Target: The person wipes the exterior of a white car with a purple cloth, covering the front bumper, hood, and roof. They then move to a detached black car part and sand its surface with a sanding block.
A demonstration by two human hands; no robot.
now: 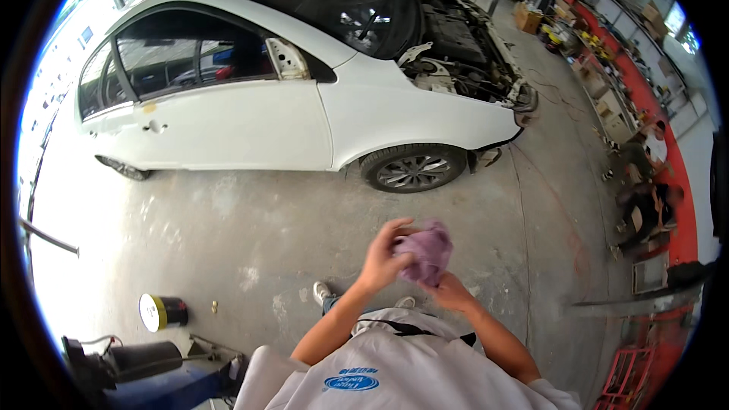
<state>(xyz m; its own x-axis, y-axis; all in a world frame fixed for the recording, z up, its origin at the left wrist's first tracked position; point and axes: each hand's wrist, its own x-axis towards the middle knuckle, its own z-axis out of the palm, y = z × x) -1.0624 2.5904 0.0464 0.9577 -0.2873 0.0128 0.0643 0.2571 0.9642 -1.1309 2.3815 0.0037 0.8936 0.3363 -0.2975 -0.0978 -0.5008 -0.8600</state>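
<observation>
A crumpled purple cloth [428, 250] is bunched up between my two hands, in front of my waist. My left hand [383, 259] grips it from one side, its fingers curled around the upper edge. Below the cloth, my right hand [447, 293] holds its lower end, with some fingers hidden by the fabric. Ahead of me stands a white car [239, 125], side on. Its engine bay [461, 40] is uncovered, the front bumper is off, and the door handle and side mirror are absent. The front wheel [414, 169] is the car part nearest my hands.
A bucket [181, 312] lies on the concrete floor at lower left, beside a machine with a dark cylinder [145, 357]. Shelves with boxes and bottles [606, 91] line the right wall. Two people [649, 210] sit there. A red hose [552, 199] trails over the floor.
</observation>
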